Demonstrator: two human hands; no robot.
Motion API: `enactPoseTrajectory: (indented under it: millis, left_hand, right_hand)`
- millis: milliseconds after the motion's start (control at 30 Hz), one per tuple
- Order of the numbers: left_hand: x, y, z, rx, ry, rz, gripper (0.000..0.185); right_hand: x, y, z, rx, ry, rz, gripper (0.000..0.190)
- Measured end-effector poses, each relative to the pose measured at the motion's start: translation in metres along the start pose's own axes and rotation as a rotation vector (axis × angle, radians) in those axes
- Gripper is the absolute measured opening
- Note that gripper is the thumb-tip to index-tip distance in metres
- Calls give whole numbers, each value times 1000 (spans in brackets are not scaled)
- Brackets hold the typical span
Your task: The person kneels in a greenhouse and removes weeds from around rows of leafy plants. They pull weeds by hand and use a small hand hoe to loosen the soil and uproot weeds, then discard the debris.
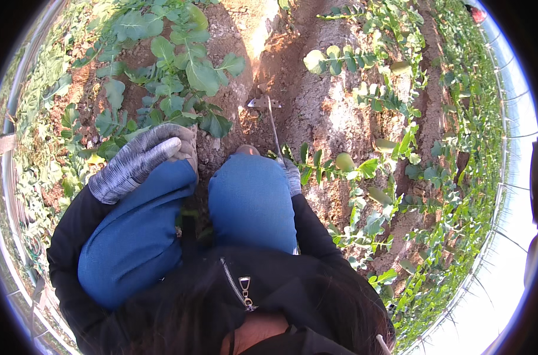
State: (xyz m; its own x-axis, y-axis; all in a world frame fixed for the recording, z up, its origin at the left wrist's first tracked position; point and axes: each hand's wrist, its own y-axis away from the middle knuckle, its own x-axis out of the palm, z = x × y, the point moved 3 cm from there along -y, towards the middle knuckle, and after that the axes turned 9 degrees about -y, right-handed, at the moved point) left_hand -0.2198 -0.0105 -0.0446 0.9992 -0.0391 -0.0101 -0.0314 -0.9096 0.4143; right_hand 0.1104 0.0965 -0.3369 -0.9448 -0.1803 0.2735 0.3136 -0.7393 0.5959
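Note:
My right hand [291, 172], in a grey knit glove, is partly hidden beside my right knee. It grips a hand hoe [272, 124] whose thin shaft reaches forward. At its far end a flat metal blade [259, 103] with holes rests at the soil of the furrow [269, 84]. My left hand [155, 148], gloved too, lies over my left knee with its fingers curved forward, their tips partly out of sight; nothing is seen in it. Just ahead of that hand grows a large leafy plant [175, 84] with lobed, radish-like leaves.
Ridged soil [309, 106] runs ahead. Right of me, several lobed-leaf plants [349, 164] grow in rows, with a denser green row [468, 146] farther out. A greenhouse film wall [515, 186] curves along the right; pipes [11, 111] line the left edge. My shoes stand in the furrow.

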Motion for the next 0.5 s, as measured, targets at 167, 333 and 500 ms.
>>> enactPoseTrajectory:
  millis: [167,333,500]
  left_hand:
    - [21,9,-12,-60,50,-7,34]
    - [39,10,-33,36,-39,2,38]
    - [42,29,-53,67,-208,-130,38]
  right_hand:
    - [22,-4,39,-142,287,-132,30]
    - [32,-3,91,-46,383,-57,32]
    - [-3,69,98,-126,125,-44,30]
